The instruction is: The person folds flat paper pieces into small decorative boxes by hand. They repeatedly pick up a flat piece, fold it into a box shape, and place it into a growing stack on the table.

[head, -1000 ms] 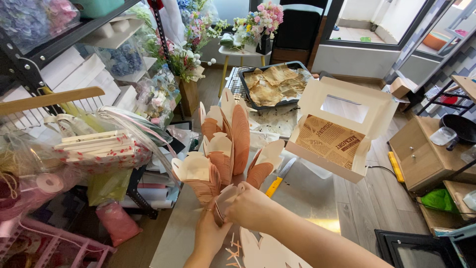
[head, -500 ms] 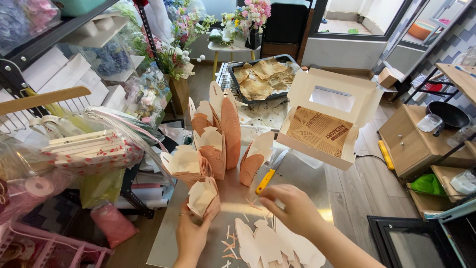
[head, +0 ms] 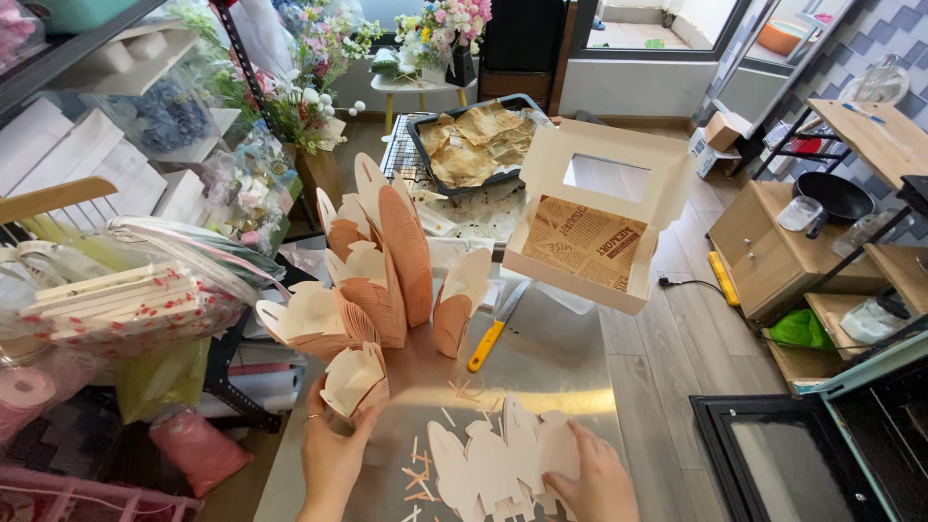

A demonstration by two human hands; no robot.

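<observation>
Cup [head: 355, 382] sits clasped in left hand [head: 332, 454]; right hand [head: 592, 478] has dropped beside it, fingers now pressing flat blanks [head: 503, 459].

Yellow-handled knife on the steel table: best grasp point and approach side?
Grip the knife by its yellow handle, the end nearer the person, coming from above with the right hand. It lies flat and diagonal on the steel table, blade pointing away toward the open white box; the handle looks free of the paper cups.
</observation>
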